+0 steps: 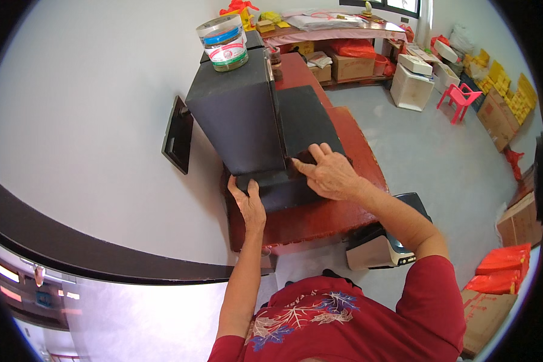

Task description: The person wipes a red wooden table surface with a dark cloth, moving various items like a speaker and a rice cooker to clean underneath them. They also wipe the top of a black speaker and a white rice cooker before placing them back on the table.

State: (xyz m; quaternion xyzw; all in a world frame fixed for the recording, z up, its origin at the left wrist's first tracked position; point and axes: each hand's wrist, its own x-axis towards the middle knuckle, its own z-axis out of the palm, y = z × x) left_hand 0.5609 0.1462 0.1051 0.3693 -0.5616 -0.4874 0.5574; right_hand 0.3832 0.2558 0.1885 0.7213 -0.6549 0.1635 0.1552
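A tall black box-shaped casing point(238, 120) stands on a red-brown wooden table point(253, 229). Along its near foot lies a low black section point(283, 192); I cannot tell whether the two are joined. My left hand point(249, 205) grips the left end of this section, thumb on top and fingers around the side. At its right part, my right hand point(329, 173) is bent over the edge, fingers partly curled by something dark that I cannot make out. A flat black panel point(308, 117) lies just beyond that hand.
Atop the casing sit a glass jar point(225, 51) and a roll of clear tape point(219, 25). A black wall-side screen point(178, 136) is at the left. A dark-topped machine point(377, 247) stands by the table's right corner. Beyond are a pink chair point(459, 101), a foam box point(411, 87) and cartons point(352, 66).
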